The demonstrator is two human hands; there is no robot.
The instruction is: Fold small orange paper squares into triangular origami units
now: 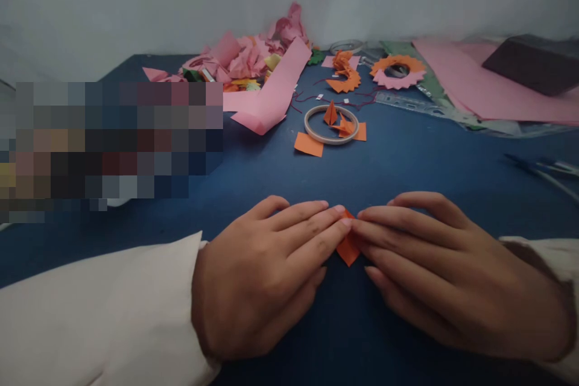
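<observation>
A small piece of orange origami paper (348, 247), its lower corner pointing toward me, lies between my fingertips near the front of the blue table. My left hand (266, 271) presses on its left side with the fingertips. From the other side my right hand (446, 268) grips the paper's right edge, fingers close together. The fingers cover much of the paper, so its folds are partly hidden. Beyond the hands, a ring-shaped roll of tape (308, 132) surrounds small folded orange pieces (331, 114). A flat orange square (309, 144) sticks out at its left.
Crumpled pink paper (244, 57) is heaped at the back left, with a long pink strip (283, 87) in front. An orange and pink paper ring (398, 66) and a clear ruler (411, 104) lie farther right. A dark block (534, 63) rests on pink sheets (470, 87).
</observation>
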